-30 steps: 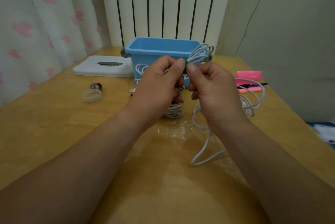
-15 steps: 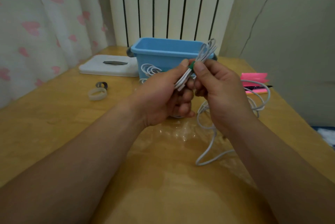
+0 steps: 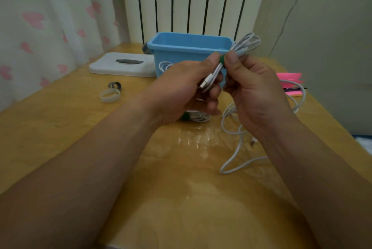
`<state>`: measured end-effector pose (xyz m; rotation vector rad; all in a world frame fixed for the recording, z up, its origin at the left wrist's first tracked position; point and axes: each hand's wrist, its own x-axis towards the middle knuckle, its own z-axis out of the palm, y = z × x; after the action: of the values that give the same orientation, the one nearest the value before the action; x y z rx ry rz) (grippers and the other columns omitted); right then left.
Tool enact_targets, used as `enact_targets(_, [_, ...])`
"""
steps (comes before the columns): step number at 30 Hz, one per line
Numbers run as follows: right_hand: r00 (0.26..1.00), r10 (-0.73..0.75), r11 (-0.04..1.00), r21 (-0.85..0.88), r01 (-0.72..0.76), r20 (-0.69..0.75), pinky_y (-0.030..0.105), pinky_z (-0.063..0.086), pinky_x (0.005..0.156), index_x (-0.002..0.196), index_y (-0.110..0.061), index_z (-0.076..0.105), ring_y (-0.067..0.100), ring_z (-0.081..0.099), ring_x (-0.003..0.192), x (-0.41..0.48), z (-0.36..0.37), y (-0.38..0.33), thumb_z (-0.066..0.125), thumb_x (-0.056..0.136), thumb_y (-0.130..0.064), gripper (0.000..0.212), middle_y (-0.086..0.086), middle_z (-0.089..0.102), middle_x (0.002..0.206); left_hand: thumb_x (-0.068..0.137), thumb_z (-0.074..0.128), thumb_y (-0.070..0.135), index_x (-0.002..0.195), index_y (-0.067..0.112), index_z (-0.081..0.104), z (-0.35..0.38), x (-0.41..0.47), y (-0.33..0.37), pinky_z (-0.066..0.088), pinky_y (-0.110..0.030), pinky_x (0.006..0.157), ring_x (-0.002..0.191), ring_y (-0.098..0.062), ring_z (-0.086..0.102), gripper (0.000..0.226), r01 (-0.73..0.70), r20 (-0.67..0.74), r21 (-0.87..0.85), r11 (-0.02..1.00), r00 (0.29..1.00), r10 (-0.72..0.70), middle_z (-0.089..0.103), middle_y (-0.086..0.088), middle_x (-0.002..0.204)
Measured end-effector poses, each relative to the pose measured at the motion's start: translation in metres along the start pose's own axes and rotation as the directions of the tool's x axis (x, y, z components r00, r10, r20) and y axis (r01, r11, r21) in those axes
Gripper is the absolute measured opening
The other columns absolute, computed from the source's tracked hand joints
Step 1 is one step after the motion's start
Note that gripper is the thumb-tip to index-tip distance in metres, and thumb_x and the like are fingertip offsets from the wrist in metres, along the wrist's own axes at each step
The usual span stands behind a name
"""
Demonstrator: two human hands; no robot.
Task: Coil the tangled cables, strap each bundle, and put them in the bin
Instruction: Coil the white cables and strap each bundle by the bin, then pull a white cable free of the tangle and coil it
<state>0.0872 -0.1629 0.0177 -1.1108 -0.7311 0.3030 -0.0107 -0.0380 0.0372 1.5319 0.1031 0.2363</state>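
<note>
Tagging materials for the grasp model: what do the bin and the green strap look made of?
Blue bin: looks like moulded plastic, with a smooth wall, uniform colour and a rolled rim. Green strap: probably matte fabric hook-and-loop, but it is mostly covered, so unsure.

Blue bin [image 3: 181, 55], green strap [image 3: 221, 60] (white cables [image 3: 244, 44]).

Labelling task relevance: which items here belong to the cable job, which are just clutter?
Job: coiled cable in left hand; green strap pinched by right hand; loose cable; blue bin; spare straps.
Lying about: white box; pink notes; pen.
</note>
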Motion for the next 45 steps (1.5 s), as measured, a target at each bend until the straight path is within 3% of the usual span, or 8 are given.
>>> enact_targets(3, [0.981, -0.135, 0.952, -0.293, 0.089, -0.141, 0.027, 0.049, 0.067, 0.092, -0.021, 0.073, 0.008, 0.054, 0.067, 0.003, -0.010, -0.004, 0.068, 0.102, -0.033, 0.016, -0.015, 0.062, 0.066, 0.112, 0.050, 0.038, 0.109, 0.009, 0.066, -0.024, 0.006, 0.008, 0.062, -0.032, 0.069, 0.071, -0.020, 0.070, 0.033, -0.101, -0.391, 0.194, 0.976, 0.904, 0.171, 0.072, -0.005, 0.084])
enact_targets(6, [0.968, -0.214, 0.846, -0.520, 0.115, -0.134, 0.033, 0.060, 0.080, 0.105, -0.028, 0.071, 0.002, 0.070, 0.088, 0.002, -0.013, -0.005, 0.062, 0.106, -0.036, 0.012, -0.014, 0.075, 0.090, 0.107, 0.051, 0.022, 0.106, 0.011, 0.064, -0.048, 0.009, 0.009, 0.058, -0.032, 0.065, 0.063, -0.015, 0.059, 0.016, -0.240, -0.655, 0.039, 0.970, 0.727, 0.207, 0.062, 0.000, 0.071])
enact_targets(17, [0.871, 0.170, 0.070, -0.888, 0.455, 0.460, 0.042, 0.053, 0.088, 0.119, -0.034, 0.056, 0.023, 0.065, 0.105, -0.026, 0.041, 0.020, 0.065, 0.099, -0.043, 0.023, -0.006, 0.072, 0.113, 0.104, 0.049, 0.013, 0.088, 0.012, 0.061, -0.062, 0.009, 0.007, 0.046, -0.028, 0.051, 0.056, -0.013, 0.049, 0.020, -0.357, -0.781, 0.116, 0.927, 0.543, 0.307, 0.056, 0.000, 0.064])
enact_targets(27, [0.879, 0.046, -0.001, -0.880, 0.476, 0.475, 0.043, 0.050, 0.079, 0.091, -0.028, 0.069, 0.020, 0.062, 0.092, -0.020, 0.040, 0.036, 0.073, 0.089, -0.045, 0.018, -0.007, 0.067, 0.093, 0.105, 0.051, 0.015, 0.094, 0.010, 0.063, -0.041, 0.012, -0.003, 0.045, -0.035, 0.056, 0.061, -0.017, 0.050, 0.017, -0.298, -0.647, 0.199, 0.934, 0.676, 0.354, 0.058, -0.004, 0.070])
enact_targets(34, [0.952, -0.222, 0.442, -0.848, 0.292, 0.212, 0.020, 0.043, 0.065, 0.090, -0.026, 0.069, 0.001, 0.057, 0.072, -0.013, 0.013, 0.001, 0.070, 0.100, -0.039, 0.016, -0.014, 0.062, 0.076, 0.108, 0.051, 0.020, 0.099, 0.008, 0.064, -0.028, 0.009, -0.004, 0.049, -0.030, 0.056, 0.063, -0.014, 0.052, 0.019, -0.276, -0.551, 0.310, 0.910, 0.728, 0.408, 0.059, -0.004, 0.073])
enact_targets(40, [0.909, -0.410, 0.580, -0.791, 0.196, -0.074, 0.022, 0.044, 0.061, 0.088, -0.017, 0.074, 0.004, 0.057, 0.054, 0.004, -0.030, -0.056, 0.064, 0.101, -0.038, 0.026, -0.001, 0.070, 0.067, 0.109, 0.056, 0.034, 0.093, 0.017, 0.068, -0.010, 0.008, -0.015, 0.053, -0.029, 0.060, 0.061, -0.006, 0.059, 0.026, -0.197, -0.265, 0.556, 0.808, 0.879, 0.397, 0.067, 0.004, 0.074])
enact_targets(42, [0.984, -0.178, 0.519, -0.849, 0.101, 0.008, 0.024, 0.046, 0.058, 0.087, -0.022, 0.075, 0.003, 0.058, 0.054, 0.004, -0.037, -0.061, 0.063, 0.102, -0.043, 0.028, -0.008, 0.071, 0.068, 0.107, 0.059, 0.038, 0.092, 0.021, 0.069, -0.003, 0.010, -0.024, 0.049, -0.021, 0.060, 0.065, -0.002, 0.060, 0.024, -0.181, -0.168, 0.716, 0.675, 0.893, 0.418, 0.068, 0.006, 0.075])
enact_targets(45, [0.982, 0.139, 0.101, -0.988, 0.116, 0.130, 0.031, 0.053, 0.076, 0.101, -0.031, 0.073, 0.008, 0.065, 0.087, 0.007, -0.044, -0.049, 0.067, 0.095, -0.055, 0.025, -0.013, 0.071, 0.091, 0.107, 0.060, 0.038, 0.092, 0.022, 0.069, 0.000, 0.011, -0.031, 0.045, -0.021, 0.058, 0.071, -0.007, 0.061, 0.024, -0.180, -0.109, 0.786, 0.591, 0.901, 0.419, 0.067, 0.005, 0.076])
